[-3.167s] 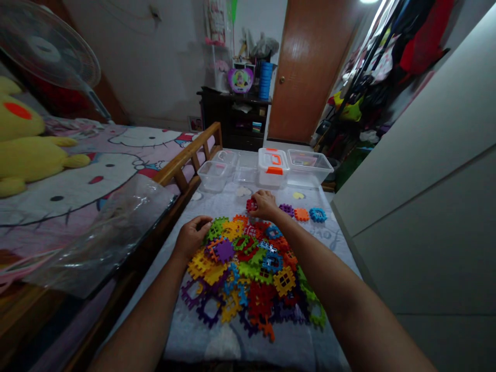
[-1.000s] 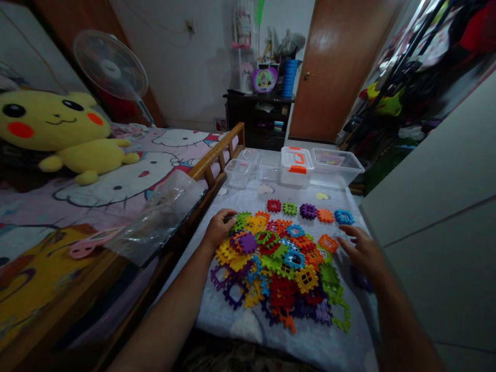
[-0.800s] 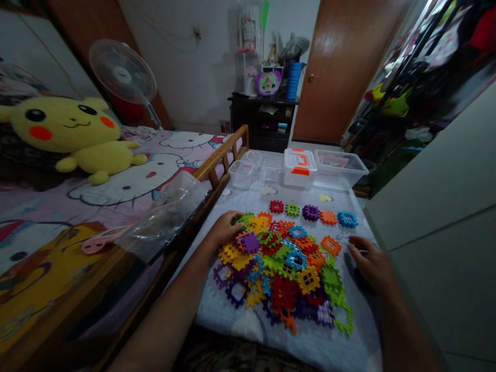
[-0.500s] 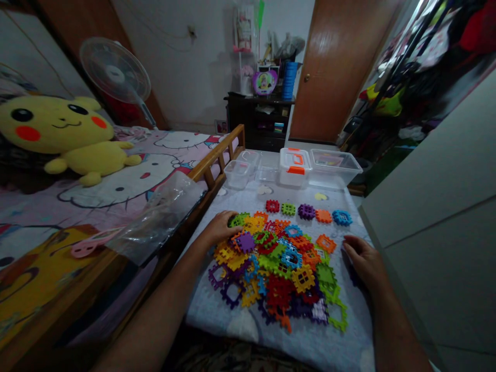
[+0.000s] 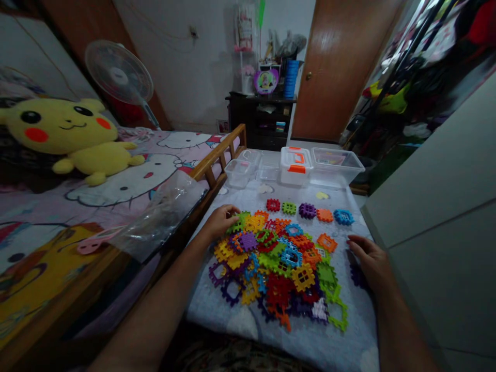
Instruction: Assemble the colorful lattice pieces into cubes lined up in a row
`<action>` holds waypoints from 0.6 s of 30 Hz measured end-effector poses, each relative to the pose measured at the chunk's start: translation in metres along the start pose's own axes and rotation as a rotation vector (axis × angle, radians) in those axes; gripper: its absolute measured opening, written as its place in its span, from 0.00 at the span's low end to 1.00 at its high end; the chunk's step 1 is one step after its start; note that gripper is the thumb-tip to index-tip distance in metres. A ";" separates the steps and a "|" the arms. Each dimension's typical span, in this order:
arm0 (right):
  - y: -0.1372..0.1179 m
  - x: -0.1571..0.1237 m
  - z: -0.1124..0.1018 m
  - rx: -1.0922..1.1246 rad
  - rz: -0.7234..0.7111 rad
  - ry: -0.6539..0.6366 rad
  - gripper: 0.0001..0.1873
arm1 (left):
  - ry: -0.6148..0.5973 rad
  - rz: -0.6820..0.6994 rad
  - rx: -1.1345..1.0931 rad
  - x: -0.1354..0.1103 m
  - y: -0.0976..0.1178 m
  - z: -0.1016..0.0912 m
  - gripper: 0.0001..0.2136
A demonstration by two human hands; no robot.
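Observation:
A heap of colourful interlocking plastic puzzle pieces (image 5: 279,263) lies on a grey cloth-covered table (image 5: 310,338). Beyond it, a row holds a red piece (image 5: 273,204), a green one (image 5: 289,207), a purple one (image 5: 307,210), an orange one (image 5: 324,215) and a blue one (image 5: 343,216). My left hand (image 5: 220,221) rests on the heap's left edge, fingers curled on a green piece (image 5: 238,223). My right hand (image 5: 368,258) lies flat on the cloth to the right of the heap, fingers stretched out. A purple piece (image 5: 355,276) shows beside it.
Clear plastic tubs (image 5: 238,172), a white box with orange latches (image 5: 295,165) and a larger clear tub (image 5: 336,166) stand at the table's far end. A wooden bed rail (image 5: 217,155), crumpled plastic bag (image 5: 163,217) and yellow plush toy (image 5: 73,134) are left. A grey cabinet wall (image 5: 437,217) is right.
My right hand left the red piece in the far row and came back to lie on the cloth right of the heap. My left hand stayed at the heap's left edge.

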State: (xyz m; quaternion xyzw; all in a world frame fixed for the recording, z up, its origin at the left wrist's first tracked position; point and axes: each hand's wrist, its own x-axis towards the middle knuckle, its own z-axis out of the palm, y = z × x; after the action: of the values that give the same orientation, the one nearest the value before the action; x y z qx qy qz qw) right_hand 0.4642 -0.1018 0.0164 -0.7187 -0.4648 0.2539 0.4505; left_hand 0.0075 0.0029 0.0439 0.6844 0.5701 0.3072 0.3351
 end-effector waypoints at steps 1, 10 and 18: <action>0.001 0.001 -0.001 0.019 0.012 -0.001 0.20 | 0.003 -0.028 -0.064 0.002 -0.001 -0.001 0.16; 0.000 0.007 -0.014 0.217 0.181 -0.067 0.25 | 0.134 -0.058 0.007 0.028 -0.010 -0.006 0.12; 0.004 0.005 -0.007 0.336 0.159 0.030 0.23 | -0.075 0.143 0.473 0.029 -0.011 0.001 0.19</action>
State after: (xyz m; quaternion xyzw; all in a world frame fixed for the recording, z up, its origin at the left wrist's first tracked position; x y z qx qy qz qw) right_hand 0.4739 -0.1005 0.0159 -0.6716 -0.3508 0.3518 0.5497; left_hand 0.0069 0.0326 0.0354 0.7934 0.5633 0.1626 0.1638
